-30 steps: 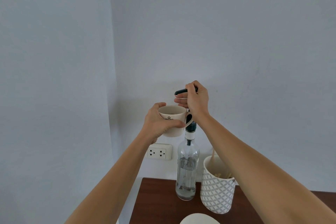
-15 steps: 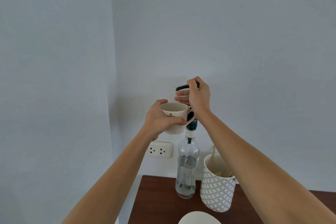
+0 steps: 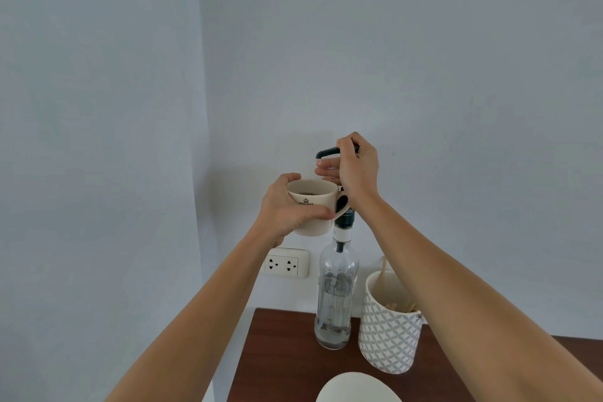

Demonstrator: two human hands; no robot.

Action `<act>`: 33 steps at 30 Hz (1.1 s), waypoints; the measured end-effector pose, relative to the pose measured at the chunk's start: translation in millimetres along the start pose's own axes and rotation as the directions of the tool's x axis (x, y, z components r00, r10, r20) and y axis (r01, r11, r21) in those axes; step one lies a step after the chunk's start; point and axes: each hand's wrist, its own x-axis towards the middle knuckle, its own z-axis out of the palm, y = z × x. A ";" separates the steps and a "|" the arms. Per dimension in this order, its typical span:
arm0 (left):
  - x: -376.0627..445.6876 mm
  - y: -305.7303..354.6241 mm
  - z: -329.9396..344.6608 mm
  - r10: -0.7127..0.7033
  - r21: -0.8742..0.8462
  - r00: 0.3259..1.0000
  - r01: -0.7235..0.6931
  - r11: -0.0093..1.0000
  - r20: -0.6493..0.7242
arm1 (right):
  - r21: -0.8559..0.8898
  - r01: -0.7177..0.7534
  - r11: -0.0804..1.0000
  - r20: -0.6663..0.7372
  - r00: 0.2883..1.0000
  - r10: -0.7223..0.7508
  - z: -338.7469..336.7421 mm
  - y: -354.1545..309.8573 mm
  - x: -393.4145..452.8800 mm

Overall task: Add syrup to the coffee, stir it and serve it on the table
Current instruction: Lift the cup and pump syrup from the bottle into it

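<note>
- Mug (image 3: 312, 206), centre of the frame: cream, small crest printed on the side, held up in the air well above the table (image 3: 287, 356). Dark coffee just visible inside the rim.
- Left hand (image 3: 287, 209) is wrapped round the mug's body, fingers closed on it, thumb across the front. The handle points right, toward the bottle.
- Syrup bottle (image 3: 336, 294) stands upright on the table at lower centre, clear glass, only a shallow layer of liquid at the bottom (nearly spent, by the look of it).
- Pump head (image 3: 328, 152) tops the bottle; its dark spout reaches left and ends above the mug's far rim.
- Right hand (image 3: 354, 166) is closed over the pump head, fingers curled under the spout, palm on top.
- No stream of syrup can be made out at the spout; too small to tell whether any is falling.
- Judgement: the syrup step is in hand, not provably finished. Mug and spout are lined up, so dosing looks under way.
- Left to do: stir, then set the mug down to serve.
- Patterned holder (image 3: 388, 336), just right of the bottle, carries wooden sticks (image 3: 382, 274) (likely stirrers).
- White dish rim (image 3: 357, 385) at the bottom edge; wall socket (image 3: 286, 263) behind the left forearm.
</note>
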 end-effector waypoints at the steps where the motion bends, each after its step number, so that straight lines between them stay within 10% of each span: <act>1: 0.3 -0.2 0.0 -0.001 0.001 1.000 0.001 1.000 -0.001 | -0.009 0.003 1.000 0.003 1.000 -0.003 -0.3 0.2 -0.1; 33: 1.7 -2.0 1.1 -0.013 0.002 1.000 0.013 1.000 0.001 | -0.095 0.064 0.993 -0.014 0.998 -0.065 -2.3 6.8 1.2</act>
